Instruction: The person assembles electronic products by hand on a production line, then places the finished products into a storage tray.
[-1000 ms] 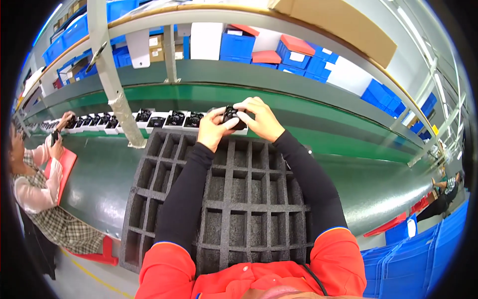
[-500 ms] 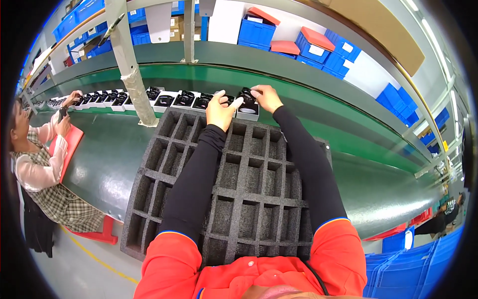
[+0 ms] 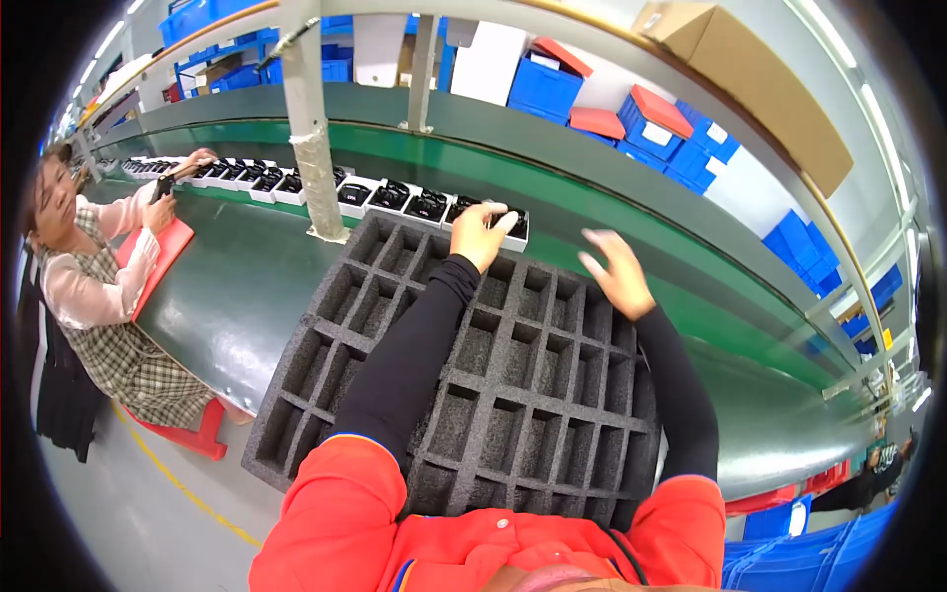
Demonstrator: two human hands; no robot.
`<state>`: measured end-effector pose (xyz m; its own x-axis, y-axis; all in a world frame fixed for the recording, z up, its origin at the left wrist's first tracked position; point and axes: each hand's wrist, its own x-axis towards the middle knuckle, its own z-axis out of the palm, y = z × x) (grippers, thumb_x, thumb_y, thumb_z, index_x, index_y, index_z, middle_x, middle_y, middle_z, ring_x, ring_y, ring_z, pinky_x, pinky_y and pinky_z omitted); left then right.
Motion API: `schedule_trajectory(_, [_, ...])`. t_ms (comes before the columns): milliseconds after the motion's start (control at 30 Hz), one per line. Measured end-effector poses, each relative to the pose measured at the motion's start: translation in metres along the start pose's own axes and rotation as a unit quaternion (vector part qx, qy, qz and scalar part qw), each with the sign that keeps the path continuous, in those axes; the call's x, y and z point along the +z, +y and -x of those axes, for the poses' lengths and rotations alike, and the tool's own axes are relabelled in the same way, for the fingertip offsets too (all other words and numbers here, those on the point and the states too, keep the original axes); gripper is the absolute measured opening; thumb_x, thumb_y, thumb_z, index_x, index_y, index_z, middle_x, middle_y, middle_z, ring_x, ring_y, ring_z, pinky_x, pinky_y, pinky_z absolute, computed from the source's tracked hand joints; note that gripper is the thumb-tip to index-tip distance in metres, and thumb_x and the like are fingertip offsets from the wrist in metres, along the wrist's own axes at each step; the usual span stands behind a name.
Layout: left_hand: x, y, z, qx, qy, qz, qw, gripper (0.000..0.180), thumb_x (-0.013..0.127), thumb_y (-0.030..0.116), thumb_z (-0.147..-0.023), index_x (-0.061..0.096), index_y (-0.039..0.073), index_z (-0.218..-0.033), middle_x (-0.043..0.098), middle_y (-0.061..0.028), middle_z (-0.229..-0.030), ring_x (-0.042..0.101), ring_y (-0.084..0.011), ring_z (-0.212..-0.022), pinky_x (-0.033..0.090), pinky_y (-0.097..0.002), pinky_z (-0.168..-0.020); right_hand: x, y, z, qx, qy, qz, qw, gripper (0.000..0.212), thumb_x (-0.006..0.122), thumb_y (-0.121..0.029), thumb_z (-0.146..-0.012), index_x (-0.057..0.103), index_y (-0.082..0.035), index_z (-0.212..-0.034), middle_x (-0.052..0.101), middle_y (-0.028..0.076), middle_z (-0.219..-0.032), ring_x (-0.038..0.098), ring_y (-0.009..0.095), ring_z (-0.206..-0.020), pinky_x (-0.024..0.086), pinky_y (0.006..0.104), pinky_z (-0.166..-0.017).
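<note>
My left hand (image 3: 480,238) is at the right end of a row of white boxes, thumb and forefinger apart over the last white box (image 3: 515,239). A black item (image 3: 517,223) sits in that box, partly hidden by my fingers; its kind is unclear. My right hand (image 3: 621,276) hangs apart from the box, blurred, fingers spread and holding nothing, above the far right corner of a dark grey foam tray (image 3: 480,370). The tray's visible compartments hold nothing. More boxes with black items (image 3: 392,194) run off to the left.
A metal post (image 3: 314,178) rises from the green bench (image 3: 222,296) behind the tray. At the left, a co-worker (image 3: 94,286) sits with a dark object in one hand and a red folder-like panel (image 3: 166,259) nearby. Blue bins (image 3: 545,84) line the back.
My right hand has come away from the end box, moving right and nearer to me. My left hand stays by the box. The whole view has shifted, so the bench appears further right.
</note>
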<state>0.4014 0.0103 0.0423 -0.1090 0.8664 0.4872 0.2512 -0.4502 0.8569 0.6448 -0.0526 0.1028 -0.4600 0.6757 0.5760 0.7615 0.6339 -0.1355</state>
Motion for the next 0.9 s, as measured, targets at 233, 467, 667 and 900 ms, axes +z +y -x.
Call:
schedule_trajectory(233, [-0.016,0.035,0.009,0.012,0.006,-0.017,1.0,0.033,0.046,0.024,-0.085,0.066,0.004,-0.067,0.059,-0.0138,-0.057,0.058,-0.0214,-0.055,0.045,-0.0331,-0.056,-0.071,-0.049,0.222,0.379,0.014,-0.114,0.918,0.054,0.054,-0.019,-0.087,0.033,0.003,-0.132,0.041,0.025,-0.128,0.039,0.034,-0.12,0.031,0.0368,-0.1])
schedule_trajectory(467, [-0.184,0.088,0.049,0.143,0.055,-0.132,0.979,0.078,0.069,0.024,-0.072,0.029,0.001,-0.135,0.035,-0.0243,-0.134,0.035,-0.0333,-0.125,0.03,-0.034,-0.102,-0.108,-0.132,0.223,0.562,-0.038,-0.395,0.725,0.075,0.061,-0.033,-0.081,0.023,-0.005,-0.139,0.032,0.017,-0.136,0.04,0.034,-0.116,0.039,0.0443,-0.093])
schedule_trajectory(667, [-0.442,0.103,0.287,-0.181,0.185,-0.022,0.966,0.049,0.067,0.033,-0.078,0.058,-0.003,-0.111,0.064,-0.0113,-0.103,0.059,-0.0201,-0.096,0.046,-0.0273,-0.081,-0.112,-0.112,0.218,0.439,0.088,-0.483,0.753,0.075,0.058,-0.021,-0.077,0.02,0.0,-0.139,0.033,0.024,-0.133,0.041,0.036,-0.115,0.036,0.0466,-0.095])
schedule_trajectory(900, [-0.364,0.072,0.873,-0.376,0.674,-0.083,0.631,0.038,0.061,0.038,-0.077,0.062,0.006,-0.097,0.064,-0.015,-0.088,0.061,-0.0316,-0.09,0.047,-0.0426,-0.083,-0.035,-0.057,0.078,0.186,0.003,-0.648,0.739,0.075,0.062,-0.011,-0.072,0.026,0.004,-0.135,0.037,0.025,-0.131,0.042,0.034,-0.115,0.036,0.045,-0.097])
